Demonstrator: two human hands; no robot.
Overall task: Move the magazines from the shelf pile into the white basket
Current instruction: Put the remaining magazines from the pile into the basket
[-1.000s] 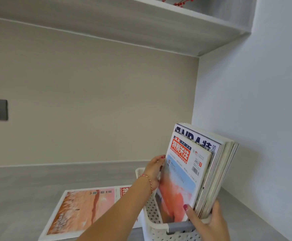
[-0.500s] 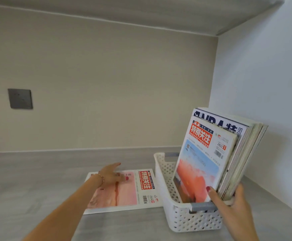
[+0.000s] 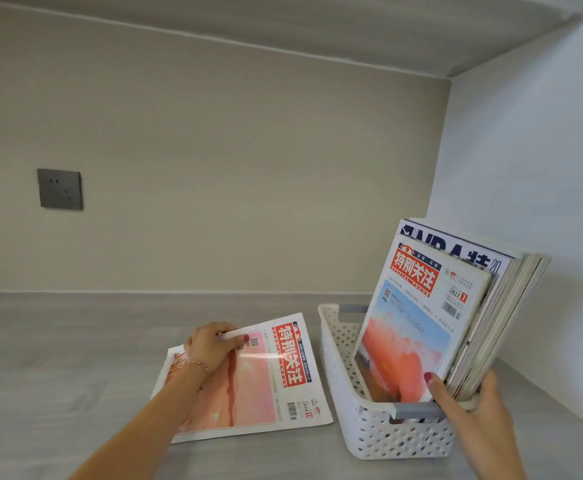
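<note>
A magazine with a pink cover and red title block lies on the grey shelf, left of the white basket. My left hand grips its far edge, which is lifted slightly off the shelf. The white perforated basket stands at the right with several magazines upright in it, leaning toward the right wall. My right hand holds the near lower corner of that upright stack at the basket's grey handle.
A grey wall socket sits on the back wall at the left. The white side wall is close behind the basket. An upper shelf runs overhead. The grey shelf surface extends to the left.
My left hand left the upright stack, reached to the flat magazine and closed on its far edge, raising it a little. My right hand still steadies the stack. The view tilted downward.
</note>
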